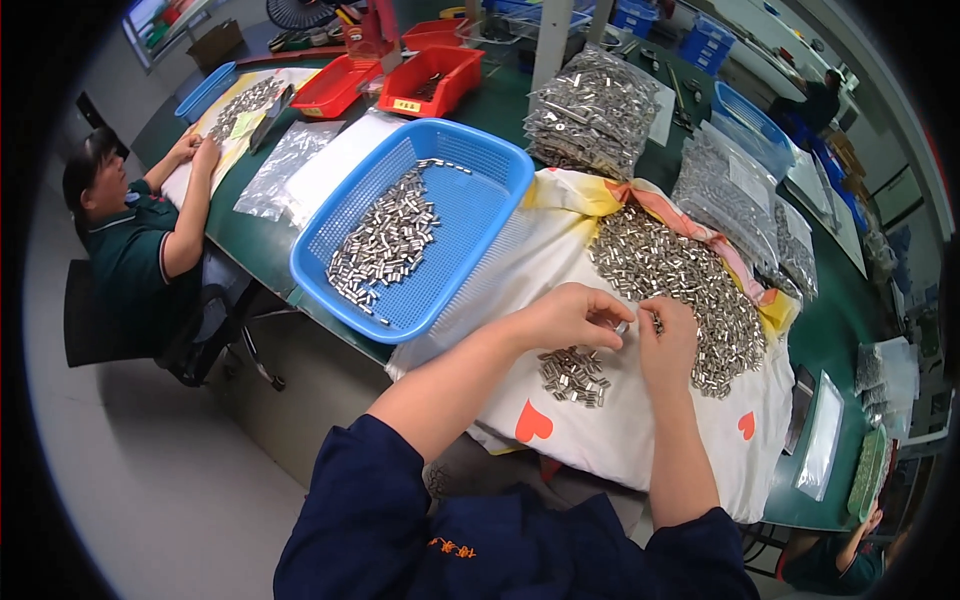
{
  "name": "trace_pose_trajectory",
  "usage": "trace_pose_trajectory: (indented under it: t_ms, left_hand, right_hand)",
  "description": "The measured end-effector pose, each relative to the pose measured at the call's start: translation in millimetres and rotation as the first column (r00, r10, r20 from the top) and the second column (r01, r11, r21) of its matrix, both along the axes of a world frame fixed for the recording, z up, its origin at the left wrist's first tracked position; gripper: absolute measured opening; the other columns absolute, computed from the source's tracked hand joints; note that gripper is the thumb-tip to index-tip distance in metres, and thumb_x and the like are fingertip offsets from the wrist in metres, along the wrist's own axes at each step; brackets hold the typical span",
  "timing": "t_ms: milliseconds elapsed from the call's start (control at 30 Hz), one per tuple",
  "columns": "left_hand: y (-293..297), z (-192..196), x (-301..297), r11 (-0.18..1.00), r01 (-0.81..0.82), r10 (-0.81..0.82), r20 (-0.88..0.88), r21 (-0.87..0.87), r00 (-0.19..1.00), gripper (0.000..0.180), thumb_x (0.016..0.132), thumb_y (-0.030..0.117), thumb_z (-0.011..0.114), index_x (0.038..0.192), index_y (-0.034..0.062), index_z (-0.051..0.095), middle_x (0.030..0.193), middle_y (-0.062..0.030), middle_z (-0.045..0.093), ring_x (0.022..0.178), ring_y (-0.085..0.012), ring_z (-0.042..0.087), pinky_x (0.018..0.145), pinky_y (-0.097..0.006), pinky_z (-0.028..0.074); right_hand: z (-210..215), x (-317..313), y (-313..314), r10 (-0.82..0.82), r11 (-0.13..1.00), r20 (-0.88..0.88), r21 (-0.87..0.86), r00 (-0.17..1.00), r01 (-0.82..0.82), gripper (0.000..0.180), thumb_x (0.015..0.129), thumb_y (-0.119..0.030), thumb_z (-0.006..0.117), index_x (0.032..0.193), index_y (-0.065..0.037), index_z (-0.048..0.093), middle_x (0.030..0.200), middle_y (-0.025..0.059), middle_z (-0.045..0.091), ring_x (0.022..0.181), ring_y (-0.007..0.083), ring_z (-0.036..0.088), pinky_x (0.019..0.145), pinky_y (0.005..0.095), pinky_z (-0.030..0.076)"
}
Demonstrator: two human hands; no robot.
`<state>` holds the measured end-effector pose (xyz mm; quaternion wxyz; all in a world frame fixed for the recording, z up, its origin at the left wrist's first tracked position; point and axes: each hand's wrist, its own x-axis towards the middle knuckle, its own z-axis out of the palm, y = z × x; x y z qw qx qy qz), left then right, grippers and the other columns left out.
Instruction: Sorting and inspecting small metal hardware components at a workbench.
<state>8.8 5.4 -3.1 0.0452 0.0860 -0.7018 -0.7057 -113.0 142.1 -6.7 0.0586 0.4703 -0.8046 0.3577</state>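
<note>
The left hand [572, 315] is hovering over a white cloth [612, 435], its thumb and forefinger seeming to grasp a small shiny metal piece [621, 327]. Beside it, the right hand [670, 335] is curling its fingers — bits of metal are showing there, but I cannot tell whether they are being gripped. Both hands are working close together, probably because parts this tiny need fingertip handling. The large heap [690, 280] is spreading just beyond the right hand, with the cloth's bunched yellow-and-pink edge [700, 232] curving round its far side, likely stopping pieces from rolling away. A small pile [575, 378] is lying below the left hand, apart from the heap. Further left, a blue basket [530, 165] is holding more pieces — its walls presumably keeping them separate.
</note>
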Motion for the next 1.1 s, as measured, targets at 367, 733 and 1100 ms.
trace_pose_trajectory:
  t_ms: [367, 733, 1100]
  left_hand:
    - [-6, 0, -3, 0.992, -0.119, 0.122, -0.062, 0.048, 0.991, 0.037, 0.07, 0.011, 0.069, 0.104, 0.0009, 0.059, 0.09, -0.0048, 0.062, 0.081, -0.0094, 0.057, 0.074, -0.024, 0.045]
    - [-2, -3, -4, 0.993, -0.111, 0.106, -0.099, -0.043, 0.989, 0.035, 0.069, 0.012, 0.071, 0.101, 0.0012, 0.062, 0.085, -0.0052, 0.064, 0.076, -0.0094, 0.058, 0.07, -0.023, 0.047]
    - [-5, -1, 0, 0.987, -0.155, 0.148, -0.127, -0.047, 0.981, 0.035, 0.068, 0.014, 0.071, 0.1, 0.0013, 0.062, 0.085, -0.0065, 0.065, 0.076, -0.01, 0.059, 0.069, -0.024, 0.047]
  right_hand:
    - [-1, 7, 4, 0.291, 0.952, 0.652, -0.272, 0.7, -0.142, 0.009, 0.077, 0.001, 0.059, 0.085, 0.0, 0.06, 0.08, 0.0012, 0.058, 0.07, 0.0065, 0.05, 0.066, 0.0196, 0.04]
    - [12, 18, 5, 0.158, 0.981, 0.189, -0.145, 0.969, -0.131, 0.009, 0.069, 0.0, 0.063, 0.077, -0.001, 0.059, 0.073, 0.0069, 0.059, 0.065, 0.0157, 0.055, 0.063, 0.0271, 0.044]
    - [9, 17, 4, 0.152, 0.982, 0.358, -0.157, 0.921, -0.101, 0.008, 0.073, 0.001, 0.061, 0.08, -0.001, 0.06, 0.077, 0.0055, 0.06, 0.069, 0.0131, 0.056, 0.065, 0.0246, 0.044]
